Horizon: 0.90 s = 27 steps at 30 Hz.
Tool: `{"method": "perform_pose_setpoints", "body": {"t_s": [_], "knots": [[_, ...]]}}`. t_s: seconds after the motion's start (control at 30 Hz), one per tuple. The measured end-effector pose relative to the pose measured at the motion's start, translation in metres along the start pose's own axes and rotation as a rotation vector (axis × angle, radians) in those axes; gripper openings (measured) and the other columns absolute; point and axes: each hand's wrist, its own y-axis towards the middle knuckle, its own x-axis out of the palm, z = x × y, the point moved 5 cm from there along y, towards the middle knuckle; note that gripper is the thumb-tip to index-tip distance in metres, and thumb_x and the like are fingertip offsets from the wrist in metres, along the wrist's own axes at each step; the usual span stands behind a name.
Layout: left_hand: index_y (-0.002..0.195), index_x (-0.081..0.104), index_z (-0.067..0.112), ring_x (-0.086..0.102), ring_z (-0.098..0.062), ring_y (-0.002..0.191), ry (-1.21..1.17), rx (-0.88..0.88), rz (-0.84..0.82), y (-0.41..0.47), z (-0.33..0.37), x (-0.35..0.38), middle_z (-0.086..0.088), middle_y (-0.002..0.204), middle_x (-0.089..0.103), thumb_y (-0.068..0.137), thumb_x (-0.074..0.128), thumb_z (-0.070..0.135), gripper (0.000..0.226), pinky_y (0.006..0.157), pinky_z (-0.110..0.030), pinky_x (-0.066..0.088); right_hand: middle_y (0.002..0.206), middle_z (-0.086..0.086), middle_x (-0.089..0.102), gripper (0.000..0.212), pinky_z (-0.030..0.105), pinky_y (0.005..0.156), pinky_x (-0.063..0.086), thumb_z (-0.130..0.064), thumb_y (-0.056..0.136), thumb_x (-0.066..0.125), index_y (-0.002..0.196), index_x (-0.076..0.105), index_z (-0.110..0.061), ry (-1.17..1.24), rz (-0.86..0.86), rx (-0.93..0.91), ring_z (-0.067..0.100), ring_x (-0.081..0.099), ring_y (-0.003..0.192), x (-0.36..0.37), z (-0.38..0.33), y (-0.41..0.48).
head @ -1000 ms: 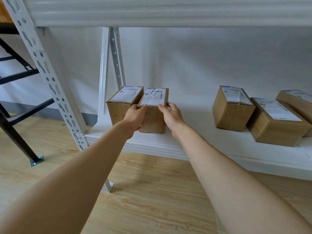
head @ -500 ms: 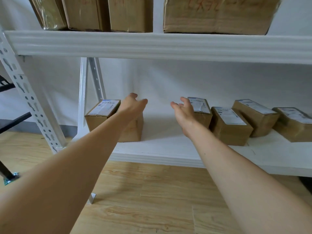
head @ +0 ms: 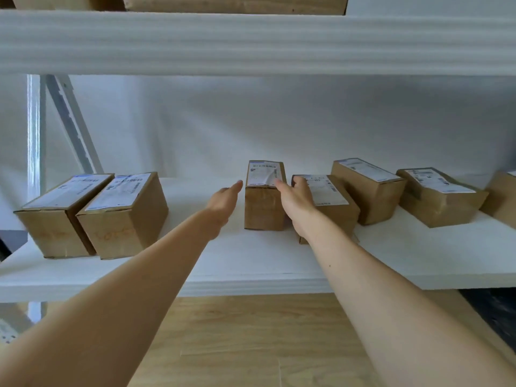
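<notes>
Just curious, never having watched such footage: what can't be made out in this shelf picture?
Head view:
White label on the tall brown cardboard box: print too small, blurred.
Whether the right hand touches that box: its own back hides the contact.
Low brown cardboard box beside it: partly hidden by the right hand.
Far-right brown cardboard box and brown cartons on the upper shelf: cut off by frame edges.

Nothing legible. Middle box [head: 264,210] at 12 o'clock carries a white barcode label [head: 264,173] on top, same on the other boxes [head: 365,196]; print too blurred. Faint orange scrawl [head: 116,234] on the 9 o'clock box fronts, unreadable.
</notes>
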Motion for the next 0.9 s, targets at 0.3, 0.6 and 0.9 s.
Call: {"method": "perform_pose_setpoints", "body": {"t_s": [0.3, 0.6, 0.9], "knots": [[0.142, 0.048, 0.026, 0.05, -0.031, 0.128, -0.095, -0.052, -0.017, 0.03, -0.02, 0.025, -0.003, 0.143, 0.051, 0.099, 0.03, 0.067, 0.062, 0.106, -0.045, 0.04, 0.133, 0.006, 0.06, 0.052, 0.038, 0.105, 0.041, -0.041, 0.095, 0.058, 0.136, 0.05, -0.011, 0.086, -0.153, 0.075, 0.025, 0.055, 0.122, 0.022, 0.026, 0.013], [0.126, 0.046, 0.031, 0.058, -0.04, 0.112, -0.189, -0.02, -0.007, -0.046, -0.016, 0.008, -0.005, 0.125, 0.055, 0.092, 0.037, 0.075, 0.057, 0.094, -0.056, 0.05, 0.128, -0.001, 0.06, 0.049, 0.034, 0.096, 0.041, -0.043, 0.094, 0.06, 0.134, 0.05, -0.016, 0.124, -0.172, 0.036, 0.019, 0.055, 0.12, 0.007, 0.013, -0.056], [0.123, 0.047, 0.031, 0.062, -0.036, 0.106, -0.283, -0.076, -0.001, -0.185, -0.032, -0.016, -0.004, 0.124, 0.057, 0.093, 0.054, 0.056, 0.04, 0.093, -0.049, 0.051, 0.123, 0.003, 0.061, 0.039, 0.034, 0.094, 0.047, -0.039, 0.099, 0.055, 0.128, 0.047, -0.015, 0.214, -0.194, 0.074, 0.018, 0.059, 0.112, -0.014, -0.001, -0.189]]}}
